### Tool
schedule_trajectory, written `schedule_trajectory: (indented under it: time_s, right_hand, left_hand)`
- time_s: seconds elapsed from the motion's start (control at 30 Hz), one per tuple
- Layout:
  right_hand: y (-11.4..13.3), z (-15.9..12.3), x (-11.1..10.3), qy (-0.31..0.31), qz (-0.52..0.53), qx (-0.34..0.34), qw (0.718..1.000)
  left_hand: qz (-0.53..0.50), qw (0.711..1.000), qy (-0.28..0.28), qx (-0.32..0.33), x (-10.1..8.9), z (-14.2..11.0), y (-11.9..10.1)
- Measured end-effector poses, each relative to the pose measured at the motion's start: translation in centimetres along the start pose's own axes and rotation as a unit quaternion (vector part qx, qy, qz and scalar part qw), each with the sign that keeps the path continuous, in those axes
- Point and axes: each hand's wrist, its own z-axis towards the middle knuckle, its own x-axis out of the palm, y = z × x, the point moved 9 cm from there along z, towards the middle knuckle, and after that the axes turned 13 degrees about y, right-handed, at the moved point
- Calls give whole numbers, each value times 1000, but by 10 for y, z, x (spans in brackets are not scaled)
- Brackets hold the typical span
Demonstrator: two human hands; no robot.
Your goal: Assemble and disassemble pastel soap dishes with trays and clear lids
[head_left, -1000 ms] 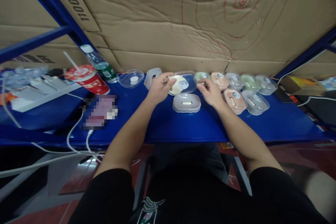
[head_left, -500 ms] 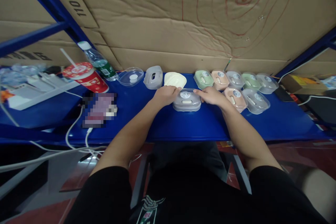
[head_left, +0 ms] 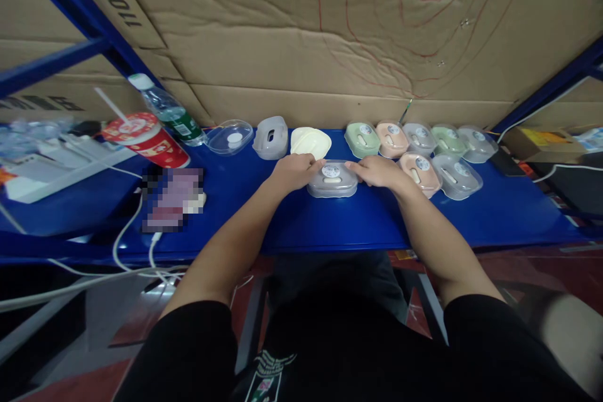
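A grey plastic container [head_left: 332, 190] with a clear lid and a round white sticker sits on the blue table in front of me. My left hand [head_left: 296, 171] grips its left side, the thumb lying on the lid's edge. On the opposite side my right hand [head_left: 377, 171] holds it the same way, thumb on the lid. The fingers behind the container are partly hidden. Just beyond my left hand are stacked cream-coloured pieces [head_left: 311, 142]. A grey container part [head_left: 271, 138] with a dark slot stands left of them, beside a loose clear lid [head_left: 230, 137].
Several lidded containers in green, pink and grey, including a pink one [head_left: 421, 174], stand close by my right hand. At the left are a red cup [head_left: 155, 143] with a straw, a water bottle [head_left: 175, 114], a pixelated object [head_left: 172, 200] and white cables. Cardboard [head_left: 264, 31] walls the back.
The view has shifted slightly, so things appear a little further left. Both hands keep their hold on the grey container, which stays in place on the table.
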Motion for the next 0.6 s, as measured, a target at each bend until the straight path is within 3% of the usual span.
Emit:
schedule_trajectory:
  time_s: [0.27,0.37,0.47,0.6]
  right_hand:
    - [1,-2,-11,-100,-56,17,993]
    - [-2,-12,-26,-185,-59,48,980]
    - [-4,-29,-42,-284,-47,62,956]
    - [20,-50,-42,-331,5,-17,943]
  left_hand:
    - [-2,1000,-1,25,3,0,1]
    - [-67,991,71,96,20,2,-15]
    - [-198,949,181,165,44,0,-37]
    - [-292,895,252,223,64,-5,-62]
